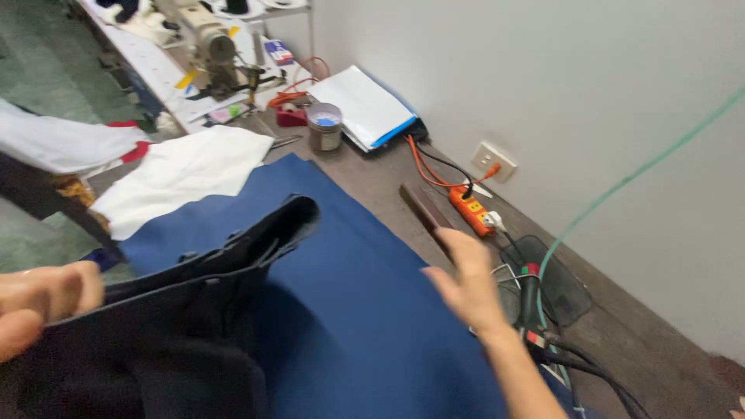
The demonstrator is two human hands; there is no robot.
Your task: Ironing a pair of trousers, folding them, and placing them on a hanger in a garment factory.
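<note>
At nine o'clock the left hand (35,304) pinches the dark garment (194,310) up off the blue cloth (357,310), while the right hand (466,283) hovers spread, empty, at three o'clock.

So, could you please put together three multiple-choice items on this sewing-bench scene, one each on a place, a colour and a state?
1. Where does the orange power strip lie?
A. Near the grey wall, below the white wall socket
B. On the white cloth
C. Under the sewing machine

2. What colour is the large flat fabric sheet spread on the table?
A. Red
B. Blue
C. Yellow

3. What is the state of the left hand?
A. Open and empty
B. Resting on the small tin
C. Gripping the dark navy garment

Answers: 1 A, the strip sits beside the wall just under the socket. 2 B, the sheet is plainly blue. 3 C, the fingers close on the garment's edge, while the right hand hovers open.
</note>
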